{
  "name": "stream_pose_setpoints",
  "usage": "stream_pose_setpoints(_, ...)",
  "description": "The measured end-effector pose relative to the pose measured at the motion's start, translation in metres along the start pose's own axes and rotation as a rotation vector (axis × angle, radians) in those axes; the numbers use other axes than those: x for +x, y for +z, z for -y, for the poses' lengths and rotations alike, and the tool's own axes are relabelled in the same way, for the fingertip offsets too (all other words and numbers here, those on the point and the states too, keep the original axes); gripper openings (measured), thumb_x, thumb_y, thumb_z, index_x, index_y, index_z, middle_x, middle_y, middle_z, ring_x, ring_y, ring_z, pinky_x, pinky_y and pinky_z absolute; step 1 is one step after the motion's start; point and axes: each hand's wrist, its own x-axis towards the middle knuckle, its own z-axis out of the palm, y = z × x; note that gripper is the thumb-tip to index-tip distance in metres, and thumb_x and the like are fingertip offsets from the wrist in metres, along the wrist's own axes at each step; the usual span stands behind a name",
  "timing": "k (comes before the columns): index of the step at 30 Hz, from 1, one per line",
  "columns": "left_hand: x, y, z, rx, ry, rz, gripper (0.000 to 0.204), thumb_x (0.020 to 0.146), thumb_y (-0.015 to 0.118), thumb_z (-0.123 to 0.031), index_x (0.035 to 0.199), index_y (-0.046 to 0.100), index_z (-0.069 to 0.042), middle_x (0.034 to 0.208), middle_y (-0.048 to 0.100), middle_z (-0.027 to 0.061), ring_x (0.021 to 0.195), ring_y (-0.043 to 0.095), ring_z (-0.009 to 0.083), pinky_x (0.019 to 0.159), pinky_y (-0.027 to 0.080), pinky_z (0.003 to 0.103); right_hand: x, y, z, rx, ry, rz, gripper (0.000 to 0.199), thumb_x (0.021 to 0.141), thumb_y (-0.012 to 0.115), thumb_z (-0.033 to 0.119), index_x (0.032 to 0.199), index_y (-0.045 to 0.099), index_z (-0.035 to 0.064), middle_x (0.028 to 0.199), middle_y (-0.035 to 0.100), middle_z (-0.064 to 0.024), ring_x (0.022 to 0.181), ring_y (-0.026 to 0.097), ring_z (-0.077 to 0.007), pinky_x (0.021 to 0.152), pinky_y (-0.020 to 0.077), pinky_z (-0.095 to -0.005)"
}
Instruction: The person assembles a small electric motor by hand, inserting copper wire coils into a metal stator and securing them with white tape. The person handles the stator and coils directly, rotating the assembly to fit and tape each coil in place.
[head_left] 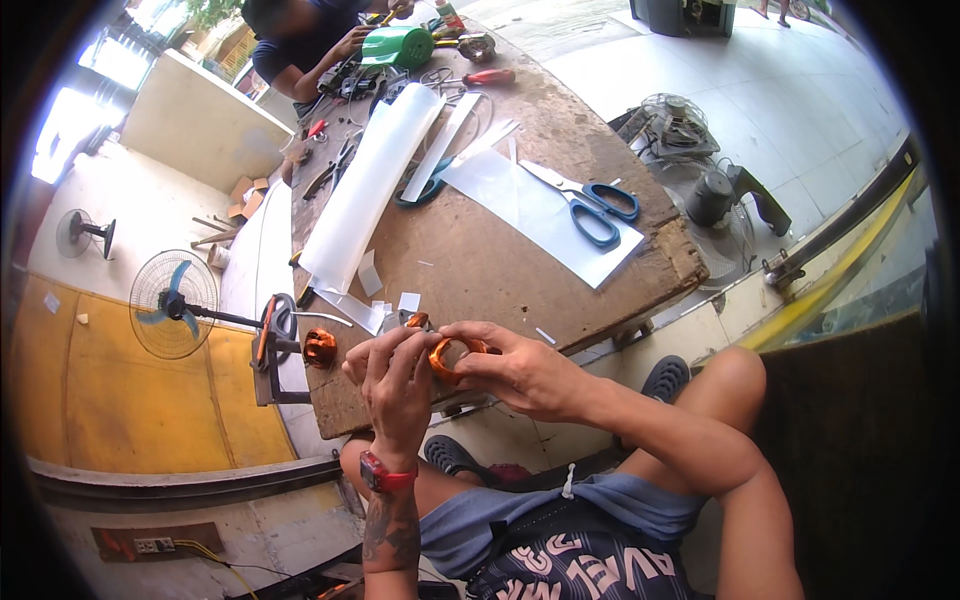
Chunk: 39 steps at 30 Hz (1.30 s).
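Note:
Near the front edge of the wooden table, I hold a ring-shaped copper wire coil [440, 362]. My right hand [525, 372] pinches its right side between thumb and fingers. The bent fingers of my left hand [393, 372] close at the coil's left edge; their tips are partly hidden. Just beyond the hands lies a grey part with copper winding [417, 320], half covered by my fingers. Another copper-wound piece [320, 347] sits at the table's left corner. Small white paper pieces [409, 301] are scattered close to my left hand.
On the table [480, 270] lie a roll of white sheet [365, 190], a cut sheet [545, 215] and blue-handled scissors [590, 205]. A person [310, 45] works at the far end by a green housing [398, 46]. Fans [174, 304] stand left; fan parts [710, 195] lie right.

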Motion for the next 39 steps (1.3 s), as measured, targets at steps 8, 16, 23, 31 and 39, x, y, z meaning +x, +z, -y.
stream_pose_setpoints(8, 0.008, 0.001, 0.0, -0.04, -0.024, 0.054, 0.025, 0.082, 0.079, -0.002, 0.105, 0.076, -0.01, 0.108, 0.07, 0.005, 0.107, 0.058, 0.0266, 0.097, 0.041, 0.039, 0.003, -0.005, -0.005, -0.003, -0.066, -0.032, 0.021, 0.096, 0.069, 0.007, 0.117, 0.071, 0.0029, 0.144, 0.055, -0.0177, 0.124, 0.063, -0.0363, 0.101, 0.0575, -0.0422)
stream_pose_setpoints(16, 0.008, -0.004, 0.003, 0.011, -0.016, 0.033, 0.023, 0.086, 0.08, -0.008, 0.108, 0.078, -0.016, 0.108, 0.069, -0.0003, 0.104, 0.058, 0.0227, 0.094, 0.041, 0.038, 0.003, -0.005, -0.007, 0.04, 0.0, -0.028, 0.02, 0.096, 0.069, 0.002, 0.116, 0.072, 0.0049, 0.148, 0.053, -0.0133, 0.127, 0.063, -0.0318, 0.1, 0.0579, -0.0407)
stream_pose_setpoints(23, 0.036, -0.029, 0.023, 0.187, 0.454, 0.28, 0.033, 0.085, 0.08, -0.01, 0.116, 0.073, -0.018, 0.116, 0.071, -0.0033, 0.109, 0.059, 0.0213, 0.098, 0.04, 0.038, 0.003, -0.014, -0.014, 0.01, -0.06, 0.068, 0.02, 0.096, 0.07, 0.003, 0.115, 0.07, 0.0049, 0.149, 0.053, -0.0127, 0.126, 0.062, -0.0311, 0.101, 0.0567, -0.0416)
stream_pose_setpoints(31, 0.007, -0.029, -0.011, -0.388, -0.227, 0.166, 0.046, 0.094, 0.078, -0.009, 0.136, 0.06, -0.01, 0.11, 0.077, 0.0042, 0.097, 0.064, 0.0194, 0.085, 0.048, 0.033, 0.004, -0.007, -0.014, -0.076, -0.055, -0.101, 0.018, 0.098, 0.07, 0.01, 0.114, 0.07, 0.0051, 0.145, 0.055, -0.0162, 0.129, 0.06, -0.0365, 0.104, 0.0539, -0.0443)
stream_pose_setpoints(39, -0.021, -0.005, -0.034, -0.889, -0.641, 0.124, 0.052, 0.099, 0.072, -0.003, 0.145, 0.047, -0.005, 0.115, 0.074, 0.0133, 0.068, 0.051, -0.0015, 0.059, 0.041, 0.016, 0.002, 0.0, -0.014, -0.045, -0.039, -0.088, 0.015, 0.097, 0.07, 0.01, 0.112, 0.07, 0.0057, 0.147, 0.054, -0.0165, 0.131, 0.06, -0.0374, 0.102, 0.0564, -0.0452)
